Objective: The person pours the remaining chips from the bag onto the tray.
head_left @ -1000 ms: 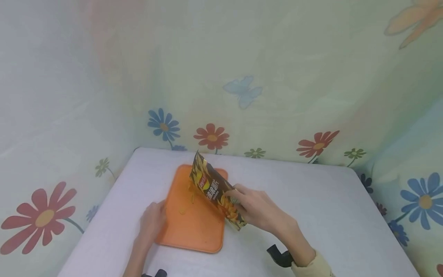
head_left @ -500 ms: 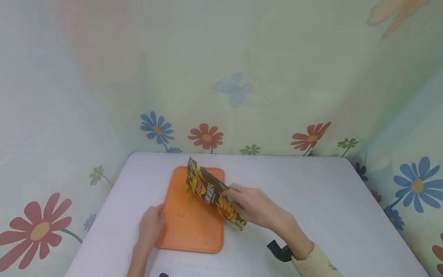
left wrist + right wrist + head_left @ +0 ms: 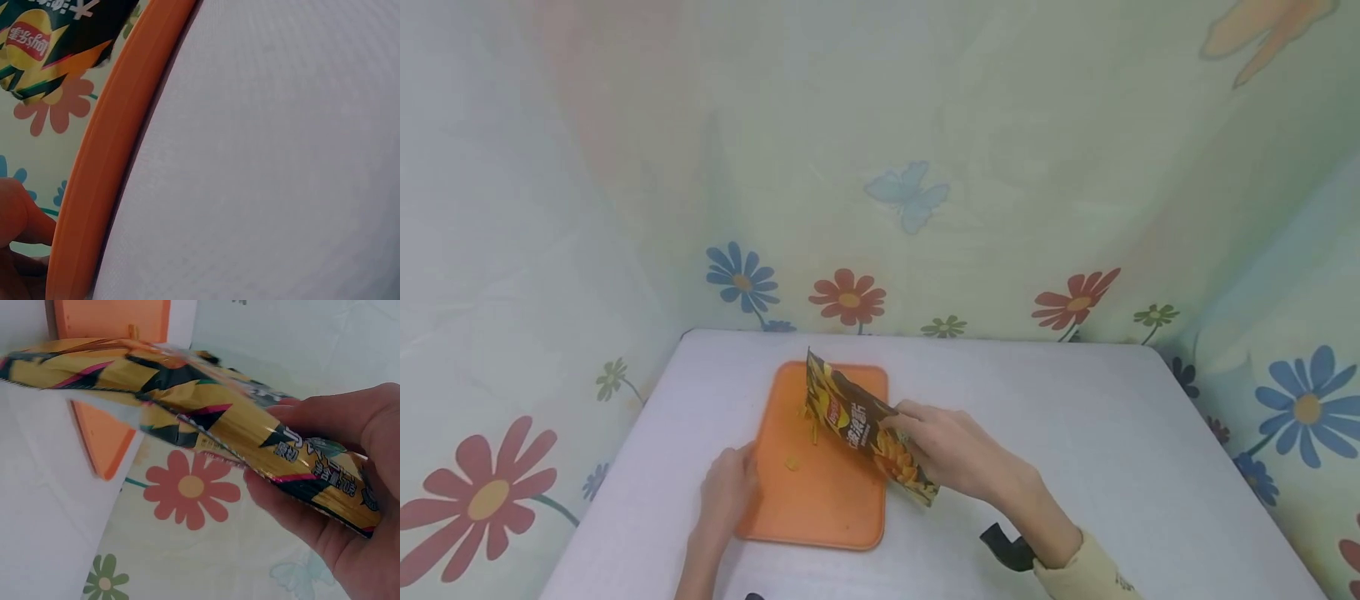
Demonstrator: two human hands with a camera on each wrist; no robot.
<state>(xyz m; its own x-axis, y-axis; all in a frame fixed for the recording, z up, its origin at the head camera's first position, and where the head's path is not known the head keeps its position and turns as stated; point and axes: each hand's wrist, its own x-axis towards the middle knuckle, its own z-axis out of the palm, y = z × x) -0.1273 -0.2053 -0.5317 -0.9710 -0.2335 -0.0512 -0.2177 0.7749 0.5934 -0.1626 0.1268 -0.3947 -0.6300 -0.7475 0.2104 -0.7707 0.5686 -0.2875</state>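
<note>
My right hand [image 3: 951,446] grips a dark chip bag [image 3: 857,417], thumb on one side and fingers on the other. The bag slants over the orange tray [image 3: 812,512], its far end lower left of its upper corner. In the right wrist view the bag [image 3: 206,406] is creased, with gold and black stripes, and the right hand [image 3: 344,469] pinches its sides. Several yellow chip pieces [image 3: 808,425] lie on the tray beside the bag's far end. My left hand [image 3: 727,483] holds the tray's left edge; in the left wrist view its fingertips [image 3: 37,225] meet the rim [image 3: 94,175].
A white-covered table [image 3: 1037,417] bears the tray. Behind it hangs a pale cloth backdrop [image 3: 1000,167] printed with flowers and butterflies. A black strap piece [image 3: 1009,550] sticks out by the right wrist.
The head view has shifted slightly. The bag has tipped a little, its near end dropping slightly toward me. Both hands keep their holds, and the chip pieces stay about where they were.
</note>
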